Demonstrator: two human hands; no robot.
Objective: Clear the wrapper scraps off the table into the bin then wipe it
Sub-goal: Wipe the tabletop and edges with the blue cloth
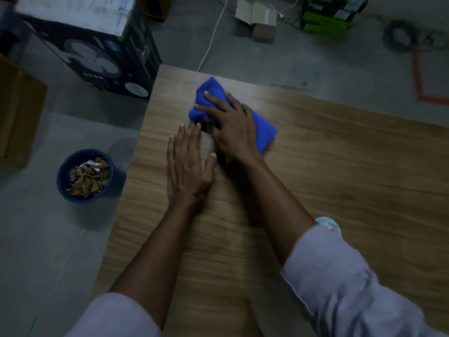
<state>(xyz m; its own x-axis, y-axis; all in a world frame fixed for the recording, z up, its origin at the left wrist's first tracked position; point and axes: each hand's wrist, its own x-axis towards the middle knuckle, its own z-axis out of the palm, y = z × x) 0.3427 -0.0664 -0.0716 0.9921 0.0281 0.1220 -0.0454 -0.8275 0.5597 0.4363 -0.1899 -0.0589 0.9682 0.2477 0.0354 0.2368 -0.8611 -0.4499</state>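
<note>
Okay: blue bin (85,176) on floor at 9 o'clock of table (315,166), wrapper scraps (88,177) inside. Left hand (188,166) flat on tabletop, fingers spread, holding nothing. Right hand (230,125) at its 1 o'clock, palm pressed flat on blue cloth (263,131), near table's far-left corner.

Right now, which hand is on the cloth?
The right hand, pressed flat on the blue cloth. The left hand lies open on the bare table beside it.

Under the right hand (233,127) lies a fuzzy blue cloth (263,132), on the table (340,166) of matt wood-grain laminate. Left of the left hand (188,166), a smooth blue plastic bin (63,166) holds crinkled wrapper scraps (88,177).
</note>
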